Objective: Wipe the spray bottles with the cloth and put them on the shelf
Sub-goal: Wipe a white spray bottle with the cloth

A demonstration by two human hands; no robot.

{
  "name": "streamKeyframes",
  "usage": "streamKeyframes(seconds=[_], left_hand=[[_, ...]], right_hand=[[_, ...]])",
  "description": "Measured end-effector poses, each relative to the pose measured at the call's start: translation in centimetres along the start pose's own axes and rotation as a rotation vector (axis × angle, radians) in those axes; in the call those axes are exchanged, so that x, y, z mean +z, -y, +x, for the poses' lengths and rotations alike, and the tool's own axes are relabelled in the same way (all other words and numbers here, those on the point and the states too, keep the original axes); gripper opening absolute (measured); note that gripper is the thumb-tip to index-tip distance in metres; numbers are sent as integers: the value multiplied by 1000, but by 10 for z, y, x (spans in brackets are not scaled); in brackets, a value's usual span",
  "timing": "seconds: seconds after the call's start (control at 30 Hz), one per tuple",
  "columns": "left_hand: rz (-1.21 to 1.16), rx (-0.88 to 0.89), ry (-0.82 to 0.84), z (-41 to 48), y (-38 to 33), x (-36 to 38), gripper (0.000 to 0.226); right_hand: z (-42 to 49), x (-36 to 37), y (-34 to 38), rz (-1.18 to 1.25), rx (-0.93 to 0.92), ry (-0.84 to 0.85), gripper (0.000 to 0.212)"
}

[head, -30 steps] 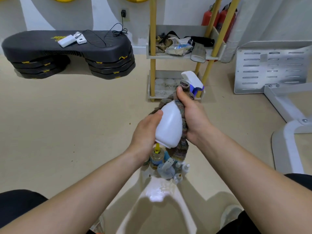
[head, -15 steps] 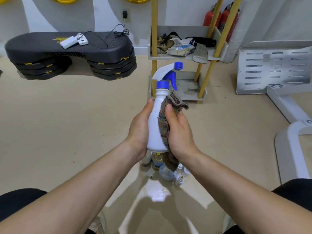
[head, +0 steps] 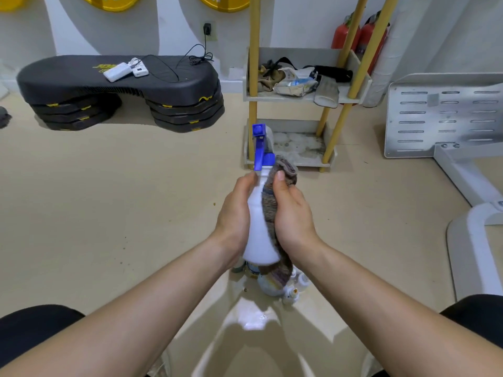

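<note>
Fingers of the left hand (head: 235,213) wrap a white spray bottle (head: 258,227), held upright above the floor, while the right hand (head: 292,213) presses a cloth (head: 270,213) against its side; the shelf (head: 296,96) stands beyond, well apart.

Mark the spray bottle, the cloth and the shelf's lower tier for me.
spray bottle (head: 257,227), head view, white body between the hands.
cloth (head: 270,210), head view, strip pressed against the bottle.
lower tier (head: 299,148), head view, bare stained floor of the tier.
</note>
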State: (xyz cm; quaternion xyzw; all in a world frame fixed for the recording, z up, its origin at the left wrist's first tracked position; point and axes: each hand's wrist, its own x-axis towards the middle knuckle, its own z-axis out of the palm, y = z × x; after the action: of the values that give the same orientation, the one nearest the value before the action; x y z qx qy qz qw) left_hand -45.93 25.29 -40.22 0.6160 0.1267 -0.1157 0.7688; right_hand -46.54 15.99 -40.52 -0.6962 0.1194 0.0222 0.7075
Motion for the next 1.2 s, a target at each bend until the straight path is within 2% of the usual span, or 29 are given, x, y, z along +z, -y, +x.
streamKeyframes(seconds=[0.1,0.2,0.27,0.3,0.37,0.43,0.5,0.53,0.6,0.67,0.7,0.77,0.8,0.87,0.93,1.0,1.07,1.2], left_hand=[[-52,-82,134,-3,2,-5,41],[-103,-181,224,-11,3,-4,37],[-90,-204,255,-9,10,-5,38],[-70,-226,281,-10,10,-5,42],[3,-286,324,-11,10,-7,52],[66,-337,337,-9,11,-7,53],[51,-360,295,-5,9,-1,47],[59,-353,254,-1,7,3,42],[24,-223,328,-4,7,3,34],[-91,-236,203,-14,10,0,41],[-46,-220,192,-17,12,0,40],[44,-256,312,-4,9,9,32],[-10,-280,254,0,9,12,30],[-108,-285,233,6,13,9,31],[-112,-269,246,-1,8,5,40],[-192,-193,159,-4,3,-1,37],[-245,-146,59,1,0,-7,35],[-317,-201,-33,7,-16,-14,43]], right_hand=[[6,-14,11,128,135,-4,49],[20,-24,23,269,126,-259,51],[27,-29,35,282,-10,-427,46],[29,-32,41,258,-108,-411,44],[27,-36,45,144,-327,-163,48],[24,-40,44,-210,-542,71,56],[28,-46,45,-478,-666,95,52],[28,-48,49,-498,-662,75,51],[30,-51,55,-468,-576,-4,55],[34,-51,58,-398,-387,-76,60],[38,-51,59,-357,-261,-118,60],[45,-52,58,-167,-21,-183,55],[45,-52,57,-34,60,-208,51],[39,-47,50,104,119,-240,50],[19,-32,37,89,86,-160,52],[-6,-15,23,-66,14,-13,54],[-23,-7,9,-337,-158,92,58],[-45,-8,-11,-793,-499,138,70]])
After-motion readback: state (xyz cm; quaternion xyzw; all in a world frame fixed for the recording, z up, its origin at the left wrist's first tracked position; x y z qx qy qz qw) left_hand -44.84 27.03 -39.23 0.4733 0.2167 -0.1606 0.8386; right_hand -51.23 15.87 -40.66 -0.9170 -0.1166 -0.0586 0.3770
